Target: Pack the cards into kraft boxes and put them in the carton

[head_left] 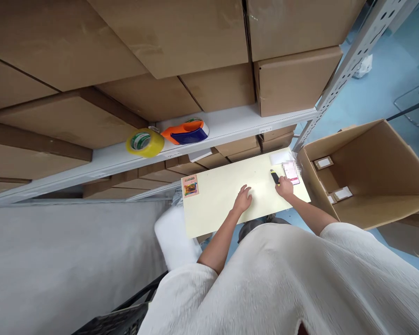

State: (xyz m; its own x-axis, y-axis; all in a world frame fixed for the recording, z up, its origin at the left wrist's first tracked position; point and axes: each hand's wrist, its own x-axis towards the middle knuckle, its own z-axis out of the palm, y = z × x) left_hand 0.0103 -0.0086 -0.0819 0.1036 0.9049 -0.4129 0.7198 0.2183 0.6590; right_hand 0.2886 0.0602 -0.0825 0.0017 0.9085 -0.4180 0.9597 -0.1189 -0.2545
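Note:
Over the middle of the pale yellow board [216,204], my left hand [243,199] holds nothing, its fingers apart. My right hand [285,187] is closed around a black and yellow tool [274,177], which points away from me. Just beyond that hand lies a phone [292,173] with a lit screen. A white sheet or packet [279,157] rests near the far right corner. At the board's left end lies a small orange card or packet with a colourful picture [190,186].
Stacked cartons [195,32] fill a metal shelf [230,122] ahead, with yellow tape [145,142] and an orange-blue tape dispenser [186,132] on its edge. A large open carton [377,172] with small boxes inside stands right. White wrapped material [176,235] is left.

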